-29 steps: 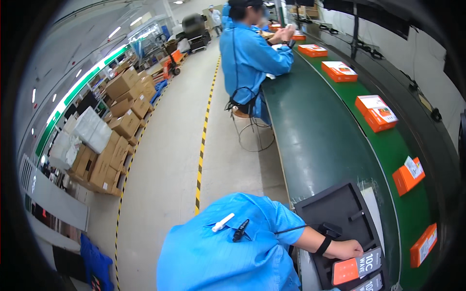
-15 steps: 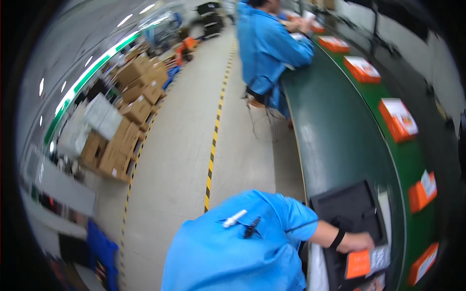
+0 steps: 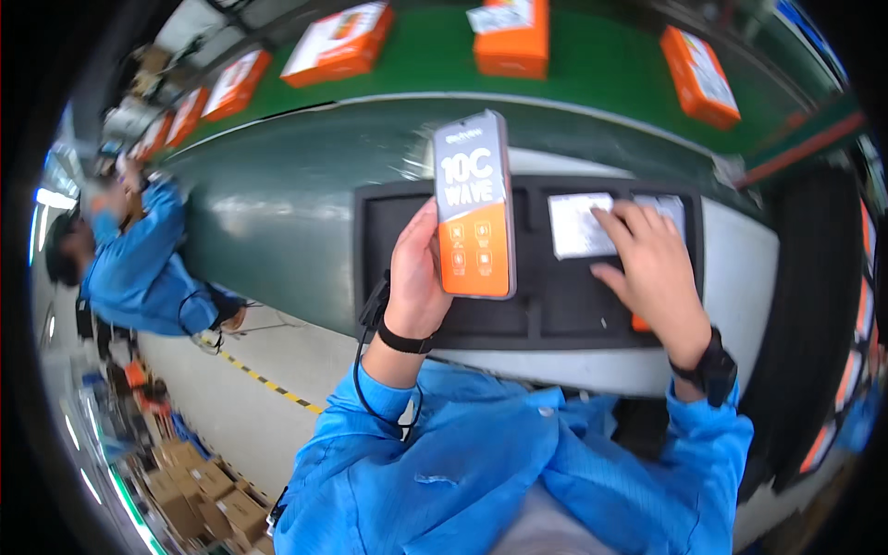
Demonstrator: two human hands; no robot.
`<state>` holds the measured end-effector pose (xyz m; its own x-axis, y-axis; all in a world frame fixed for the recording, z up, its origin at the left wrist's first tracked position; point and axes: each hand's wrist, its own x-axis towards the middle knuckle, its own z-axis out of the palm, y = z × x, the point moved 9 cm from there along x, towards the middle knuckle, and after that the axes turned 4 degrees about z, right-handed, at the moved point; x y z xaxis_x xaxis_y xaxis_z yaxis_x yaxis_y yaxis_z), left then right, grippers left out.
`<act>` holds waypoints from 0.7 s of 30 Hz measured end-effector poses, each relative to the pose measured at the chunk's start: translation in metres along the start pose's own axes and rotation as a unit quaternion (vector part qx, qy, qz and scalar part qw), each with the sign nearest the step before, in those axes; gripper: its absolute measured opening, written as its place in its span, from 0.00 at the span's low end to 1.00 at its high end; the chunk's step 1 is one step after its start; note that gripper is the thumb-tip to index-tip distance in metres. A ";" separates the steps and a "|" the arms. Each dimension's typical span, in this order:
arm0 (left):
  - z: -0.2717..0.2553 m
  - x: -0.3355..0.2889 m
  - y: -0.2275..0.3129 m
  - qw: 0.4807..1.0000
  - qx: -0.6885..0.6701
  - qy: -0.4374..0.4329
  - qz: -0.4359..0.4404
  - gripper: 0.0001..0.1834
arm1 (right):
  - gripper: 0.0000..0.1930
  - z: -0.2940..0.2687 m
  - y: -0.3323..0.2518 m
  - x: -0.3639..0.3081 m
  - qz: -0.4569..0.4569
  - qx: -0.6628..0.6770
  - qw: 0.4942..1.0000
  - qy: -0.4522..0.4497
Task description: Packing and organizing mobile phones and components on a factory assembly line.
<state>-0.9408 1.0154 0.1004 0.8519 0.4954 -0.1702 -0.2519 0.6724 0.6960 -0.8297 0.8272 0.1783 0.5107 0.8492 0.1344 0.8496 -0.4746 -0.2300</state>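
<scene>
My left hand (image 3: 416,277) grips a smartphone (image 3: 474,208) by its left side and holds it upright over a black compartment tray (image 3: 393,227). The phone's front is grey above and orange below, with white print. My right hand (image 3: 655,268) reaches over the tray's right half, fingers spread. Its index fingertip rests at the edge of a flat white printed packet (image 3: 579,228). A second phone-like item (image 3: 672,209) lies partly under the right fingers. Below that hand an orange corner (image 3: 640,323) shows; the rest of it is covered.
On the green belt (image 3: 425,69) beyond the bench stand several orange-and-white boxes (image 3: 338,44). A dark stack (image 3: 800,305) rises right of the tray. A co-worker in blue (image 3: 139,250) sits at the bench's left. Cartons (image 3: 208,495) stand on the floor at lower left.
The view has swung right, from along the aisle to the bench in front of me. The phone, low over the tray before, is now raised in my left hand. My right hand has come into clear view.
</scene>
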 end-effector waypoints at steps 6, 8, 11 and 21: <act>-0.015 0.081 0.142 0.962 0.248 0.021 0.110 0.21 | 0.39 0.019 0.009 0.023 0.057 0.033 0.997 -0.034; -0.043 0.128 0.216 0.915 0.348 0.032 0.200 0.17 | 0.35 0.020 -0.002 0.027 0.038 0.054 0.998 -0.022; -0.077 0.205 0.312 0.814 0.478 0.128 0.304 0.19 | 0.34 0.022 0.000 0.031 0.038 0.082 0.994 -0.059; -0.179 0.393 0.372 0.759 0.612 0.150 0.161 0.15 | 0.31 0.035 -0.003 0.051 -0.005 0.150 0.983 -0.106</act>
<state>-0.7817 1.5586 0.1671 0.6472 0.7524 0.1225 0.3481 -0.4347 0.8306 -0.8107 0.8796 0.1515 0.4376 0.8973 -0.0581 0.7604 -0.4038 -0.5087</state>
